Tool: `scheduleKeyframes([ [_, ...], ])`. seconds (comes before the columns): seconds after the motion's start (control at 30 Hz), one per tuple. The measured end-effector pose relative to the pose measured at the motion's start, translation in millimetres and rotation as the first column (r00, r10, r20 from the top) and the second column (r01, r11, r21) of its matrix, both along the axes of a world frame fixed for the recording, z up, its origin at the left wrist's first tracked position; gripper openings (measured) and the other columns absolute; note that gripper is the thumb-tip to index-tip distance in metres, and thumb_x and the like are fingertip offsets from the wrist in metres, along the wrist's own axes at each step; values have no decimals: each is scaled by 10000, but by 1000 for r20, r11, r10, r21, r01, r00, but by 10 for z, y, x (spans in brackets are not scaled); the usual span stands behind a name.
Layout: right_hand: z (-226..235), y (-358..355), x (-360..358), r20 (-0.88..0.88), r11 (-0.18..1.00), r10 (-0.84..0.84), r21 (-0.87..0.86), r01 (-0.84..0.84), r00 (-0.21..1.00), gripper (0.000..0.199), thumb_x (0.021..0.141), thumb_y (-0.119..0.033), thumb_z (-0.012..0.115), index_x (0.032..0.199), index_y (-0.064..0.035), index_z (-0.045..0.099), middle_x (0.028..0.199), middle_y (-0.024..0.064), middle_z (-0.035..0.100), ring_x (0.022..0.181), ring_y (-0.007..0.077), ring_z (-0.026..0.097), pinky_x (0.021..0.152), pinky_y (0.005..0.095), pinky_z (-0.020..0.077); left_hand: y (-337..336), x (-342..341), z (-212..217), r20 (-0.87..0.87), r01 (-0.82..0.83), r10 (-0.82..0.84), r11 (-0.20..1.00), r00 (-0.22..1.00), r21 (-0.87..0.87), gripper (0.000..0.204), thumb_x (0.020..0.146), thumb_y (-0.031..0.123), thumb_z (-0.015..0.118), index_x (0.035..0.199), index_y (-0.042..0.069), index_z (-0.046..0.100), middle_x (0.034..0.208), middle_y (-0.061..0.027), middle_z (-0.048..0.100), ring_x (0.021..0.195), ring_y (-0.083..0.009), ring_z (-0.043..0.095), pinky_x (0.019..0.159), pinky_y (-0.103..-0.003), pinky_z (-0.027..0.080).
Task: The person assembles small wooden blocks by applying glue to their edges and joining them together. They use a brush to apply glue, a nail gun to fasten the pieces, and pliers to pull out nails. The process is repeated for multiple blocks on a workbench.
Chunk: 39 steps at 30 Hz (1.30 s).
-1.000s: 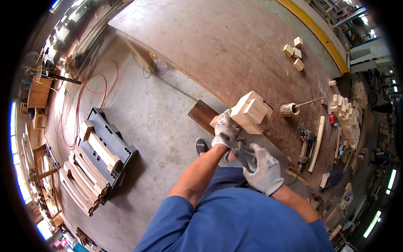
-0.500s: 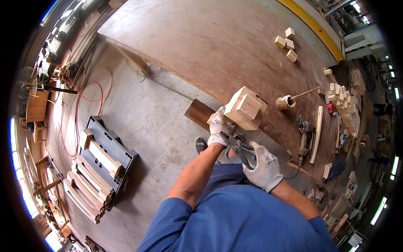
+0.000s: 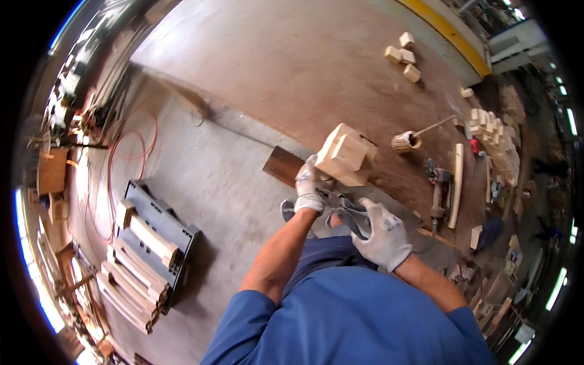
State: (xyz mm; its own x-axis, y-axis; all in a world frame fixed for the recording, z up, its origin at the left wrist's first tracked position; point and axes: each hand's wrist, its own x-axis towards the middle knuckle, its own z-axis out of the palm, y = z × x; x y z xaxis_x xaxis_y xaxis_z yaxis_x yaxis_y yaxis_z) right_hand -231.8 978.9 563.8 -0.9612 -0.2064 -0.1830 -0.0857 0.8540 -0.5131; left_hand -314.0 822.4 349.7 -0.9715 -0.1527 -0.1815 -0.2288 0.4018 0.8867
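Observation:
My right hand (image 3: 384, 236), in a whitish work glove, is wrapped round the dark handles of a pair of pliers (image 3: 348, 214). The jaw end points left toward my left hand (image 3: 309, 187), also gloved. Those left fingers are closed, close against the left edge of a pale wooden block assembly (image 3: 345, 155); what they grip is hidden. The block stands at the near edge of a large brown worktable (image 3: 261, 79). A dark brown board (image 3: 283, 166) juts out from the table beside my left hand.
On the table are a wooden pot with a stick (image 3: 406, 142), a power drill (image 3: 438, 191), a wooden strip (image 3: 456, 185), small blocks (image 3: 407, 56) and a block pile (image 3: 496, 137). At left, wooden rails (image 3: 131, 283) lie by a grey pallet (image 3: 182, 240). A red hose (image 3: 112, 164) loops across the floor.
The whole view has shifted slightly, with the table and its things sliding left in the picture. Both hands keep nearly the same pose, and the pliers stay in my right hand.

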Motion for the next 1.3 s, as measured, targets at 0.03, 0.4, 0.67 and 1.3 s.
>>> scheduleKeyframes([
  [0.03, 10, 64, -48, -16, 1000, 6, 13, -6, 1000, 698, 781, -218, 829, 1385, -24, 539, 1133, 226, 691, 1023, 412, 713, 858, 494, 582, -32, -8, -16, -26, 25, -25, 1000, 999, 11, 579, 796, 246, 835, 1309, 73, 629, 1201, -226, 711, 1162, -422, 680, 978, -454, 559],
  [0.4, -93, 180, -189, 111, 990, -112, 99, 101, 987, 676, 876, -328, 762, 1400, 23, 520, 1244, 291, 666, 1103, 450, 696, 942, 505, 568, 96, -34, -68, -91, 43, -52, 995, 995, -92, 688, 755, 237, 900, 1330, 70, 562, 1146, -176, 753, 1045, -394, 737, 907, -471, 587],
  [0.67, -42, 175, -225, 90, 989, -127, 90, 119, 988, 672, 843, -380, 798, 1330, 15, 557, 1202, 264, 687, 1076, 419, 709, 919, 495, 574, 75, -18, 14, 3, 92, -92, 991, 996, -97, 752, 727, 284, 903, 1346, 102, 518, 1214, -173, 710, 1121, -381, 682, 945, -464, 563],
  [1.3, -1429, 2599, -289, 604, 89, -735, -364, 927, 308, 180, 945, -205, 766, 968, -137, 600, 675, -2, 566, 489, 107, 509, 408, 282, 404, 170, -14, 308, 58, -50, 61, 985, 996, -168, 616, 782, 332, 855, 1307, 127, 607, 1153, -212, 742, 1109, -430, 701, 948, -512, 570],
])
